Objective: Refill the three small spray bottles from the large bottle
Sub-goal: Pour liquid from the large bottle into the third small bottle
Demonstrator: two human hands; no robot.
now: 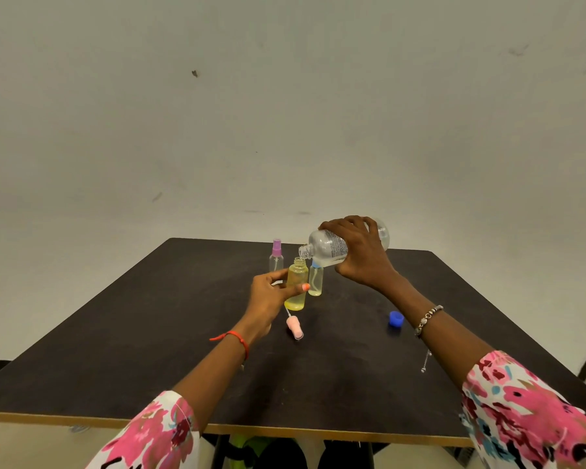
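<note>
**Yellow-tinted small plastic spray bottle held under the tipped large clear plastic bottle**

Head view: the left hand grips the yellow bottle by its side, thumb behind and fingers curled across the front, and holds it upright low over the dark matte tabletop. Whether its base touches the surface cannot be told. Its neck is open, and pale yellow liquid fills most of it.

The right hand is wrapped over the large bottle from above and holds it in the air, tilted almost level. The uncapped mouth points left and down, just above the yellow bottle's open neck.

Just beside the yellow bottle, on its right, stands a small clear spray bottle with a blue collar, its top partly hidden by the large bottle. Behind and to the left stands a small clear spray bottle with a purple cap.

A pink spray head with a thin dip tube lies on its side on the table near the left wrist. A round blue plastic cap sits by the right forearm, well apart from the bottles.

A red thread bracelet circles the left wrist and a beaded bracelet the right.
</note>
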